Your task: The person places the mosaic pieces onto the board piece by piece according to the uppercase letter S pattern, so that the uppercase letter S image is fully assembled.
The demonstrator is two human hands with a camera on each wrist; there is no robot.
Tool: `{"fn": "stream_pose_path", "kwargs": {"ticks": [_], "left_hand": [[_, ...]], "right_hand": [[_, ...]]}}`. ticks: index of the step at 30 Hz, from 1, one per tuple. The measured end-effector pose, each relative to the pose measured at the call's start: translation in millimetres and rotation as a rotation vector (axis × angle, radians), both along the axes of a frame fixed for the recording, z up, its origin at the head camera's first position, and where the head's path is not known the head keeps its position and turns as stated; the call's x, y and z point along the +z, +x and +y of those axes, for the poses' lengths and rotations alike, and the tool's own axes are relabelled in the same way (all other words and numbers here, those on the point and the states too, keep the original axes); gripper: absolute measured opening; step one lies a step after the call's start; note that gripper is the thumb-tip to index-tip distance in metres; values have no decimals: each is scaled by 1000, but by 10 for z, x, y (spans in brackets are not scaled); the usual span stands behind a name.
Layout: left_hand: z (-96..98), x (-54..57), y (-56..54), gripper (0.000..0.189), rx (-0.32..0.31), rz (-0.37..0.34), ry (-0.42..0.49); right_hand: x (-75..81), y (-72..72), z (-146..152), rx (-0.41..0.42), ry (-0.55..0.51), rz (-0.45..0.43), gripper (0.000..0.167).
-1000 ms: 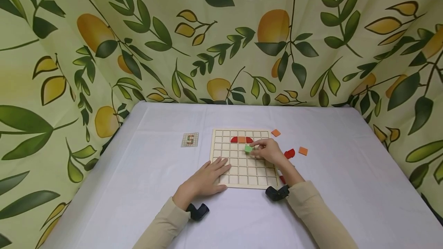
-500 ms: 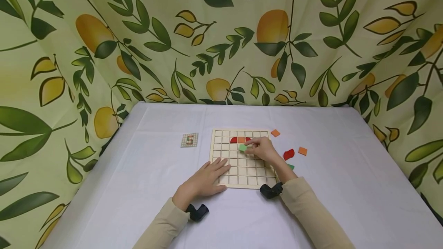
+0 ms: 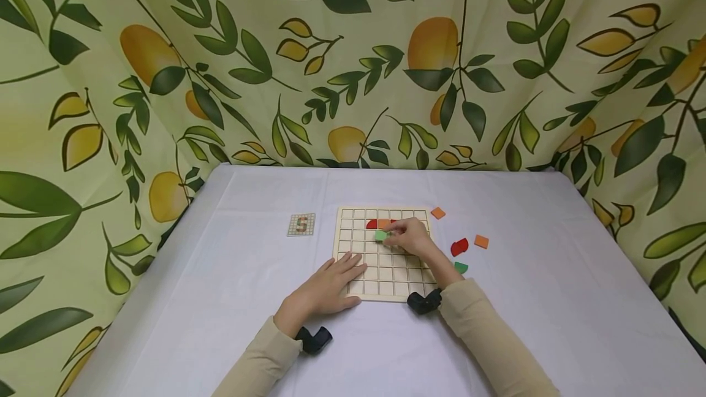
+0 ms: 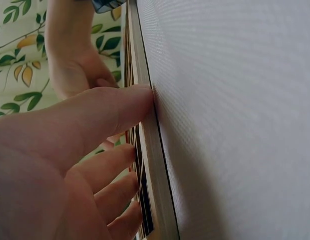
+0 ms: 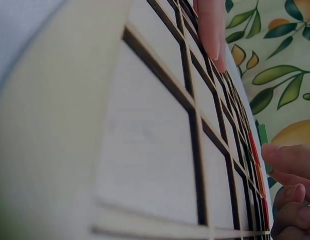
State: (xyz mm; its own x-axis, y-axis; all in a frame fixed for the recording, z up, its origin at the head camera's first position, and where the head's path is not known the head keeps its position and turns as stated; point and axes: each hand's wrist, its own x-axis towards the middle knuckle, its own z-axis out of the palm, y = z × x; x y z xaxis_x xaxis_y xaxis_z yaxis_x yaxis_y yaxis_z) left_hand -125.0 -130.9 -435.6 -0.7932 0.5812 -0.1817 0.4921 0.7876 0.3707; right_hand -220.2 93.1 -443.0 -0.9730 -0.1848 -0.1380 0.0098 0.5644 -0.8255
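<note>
My right hand [image 3: 410, 239] pinches a small light-green tile [image 3: 380, 236] between thumb and fingers, over the upper part of a wooden grid board [image 3: 377, 259]. In the right wrist view the green tile [image 5: 265, 142] stands just off the grid. Behind it on the board lie a red rounded piece [image 3: 372, 224] and an orange square [image 3: 383, 223], with another red piece mostly covered by the hand. My left hand [image 3: 329, 287] rests on the board's near left corner with fingers spread. The left wrist view shows its thumb against the board's edge [image 4: 157, 165].
To the board's left lies a small card [image 3: 301, 224] printed with a coloured S-like pattern on a grid. On the right are loose pieces: an orange square [image 3: 438, 213], a second orange square [image 3: 482, 242], red pieces [image 3: 459, 247] touching each other, and a green rounded piece [image 3: 461, 268].
My right hand has moved left across the board with the green tile, uncovering the green rounded piece by the forearm and covering the right-hand red piece. The left hand has stayed put.
</note>
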Motion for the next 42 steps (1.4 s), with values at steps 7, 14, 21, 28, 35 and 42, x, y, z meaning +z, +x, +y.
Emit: {"fn": "stream_pose_path", "kwargs": {"ticks": [7,14,21,28,35,42], "left_hand": [[-6,-8,1,65,1,7,7],[-13,-1,6,64,-1,-2,16],[-3,3,0,64,-2,-3,18],[-2,1,-2,64,-8,4,7],[-4,-6,-1,64,-9,12,0],[-8,-4,2,64,-5,13,-1]], "right_hand": [[-17,-13,-63,10,-27,-12,27],[-24,-38,-106,9,4,-6,27],[-11,-91,-150,-20,40,-28,27],[-19,-107,-163,-10,64,-23,27],[-16,-117,-189,-13,83,-19,27],[-9,-117,-206,-14,87,-18,27]]}}
